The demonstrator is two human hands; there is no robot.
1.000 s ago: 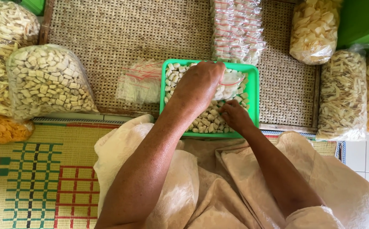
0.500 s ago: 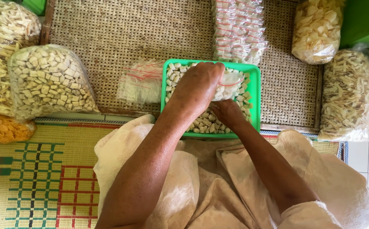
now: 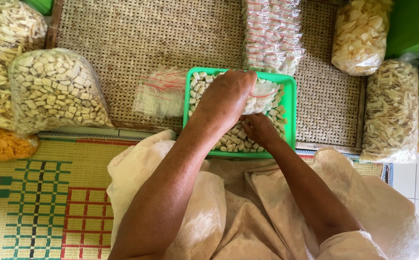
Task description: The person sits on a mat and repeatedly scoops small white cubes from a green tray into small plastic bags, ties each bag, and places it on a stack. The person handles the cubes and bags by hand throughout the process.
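A: Nearest the camera — what are the hands doing?
B: The right hand [image 3: 259, 129] is down in the green tray [image 3: 290, 111], fingers curled into the pale cubes [image 3: 233, 138]; whether its grip has closed on any, I can't tell. The left hand [image 3: 226, 98] reaches over it, its grip closed on a small clear bag [image 3: 262, 92] held over the tray.
A: So, the step?
B: Filling that bag, I'd judge — a scoop under way. It calls for the bag's mouth held open, cubes dropped in cleanly.
A: Beyond the tray?
B: Flat empty bags [image 3: 162, 91] beside it on the woven mat [image 3: 122, 38], a filled stack [image 3: 273, 33] behind.
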